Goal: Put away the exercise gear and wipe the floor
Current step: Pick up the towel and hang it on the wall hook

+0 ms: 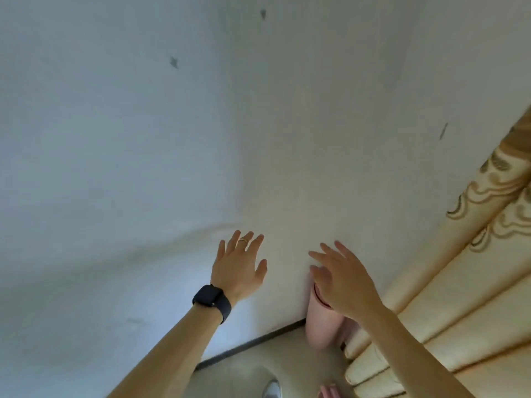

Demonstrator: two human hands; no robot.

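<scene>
A pale pink rolled exercise mat (pixel 323 326) stands upright on the floor, leaning in the corner between the white wall and the curtain. My right hand (pixel 343 278) hovers over its top end with fingers spread, partly hiding it; whether it touches the roll I cannot tell. My left hand (pixel 237 267), with a ring and a dark watch on the wrist, is held up in front of the wall to the left of the mat, fingers apart and holding nothing. A pink object (pixel 329 392) shows at the bottom edge, mostly cut off.
The white wall (pixel 172 139) with small dark marks fills most of the view. A cream curtain (pixel 459 282) with a gold pattern hangs at the right. A dark baseboard (pixel 247 344) meets the light floor (pixel 244 374) below.
</scene>
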